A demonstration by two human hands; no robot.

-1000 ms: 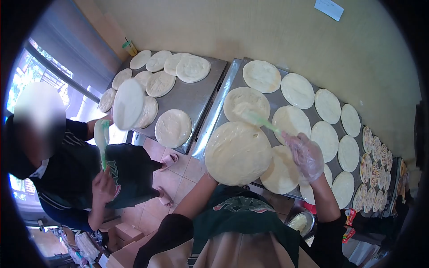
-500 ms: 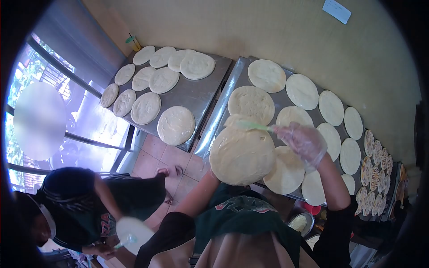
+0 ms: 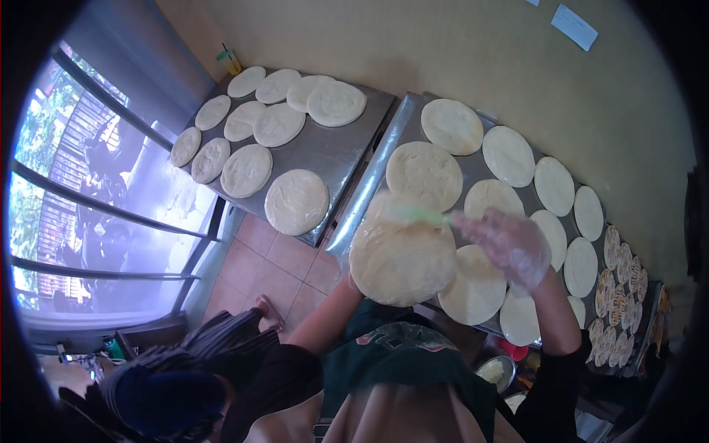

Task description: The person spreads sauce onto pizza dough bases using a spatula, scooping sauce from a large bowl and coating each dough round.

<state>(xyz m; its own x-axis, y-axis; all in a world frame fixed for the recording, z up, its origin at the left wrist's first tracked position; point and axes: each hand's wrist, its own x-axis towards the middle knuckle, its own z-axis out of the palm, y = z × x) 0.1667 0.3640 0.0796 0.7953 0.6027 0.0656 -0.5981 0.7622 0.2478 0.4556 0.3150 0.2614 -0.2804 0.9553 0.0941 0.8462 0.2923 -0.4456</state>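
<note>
A round pizza base (image 3: 402, 266) coated with a pale, creamy spread rests on my left hand. That hand is hidden beneath the base; only my left wrist and forearm (image 3: 330, 316) show below its edge. In a clear plastic glove, my right hand (image 3: 509, 247) is closed around the handle of a pale green spatula (image 3: 419, 215). The spatula's blurred head lies at the far edge of the held base, where a whitish lump of spread or dough also shows. Just beyond is another flat base (image 3: 425, 176) on the metal table.
Several bases lie on the right metal table (image 3: 459, 166) and the left one (image 3: 336, 140). Sauce-striped bases (image 3: 620, 288) fill the far right. A bowl (image 3: 496, 373) sits below the table edge. A co-worker (image 3: 173, 395) is close on my left, beside a barred window (image 3: 111, 192).
My right hand and the spatula shift slightly over the base, which stays on my left hand. The co-worker has turned and moved lower; the disc and tool they held are out of sight.
</note>
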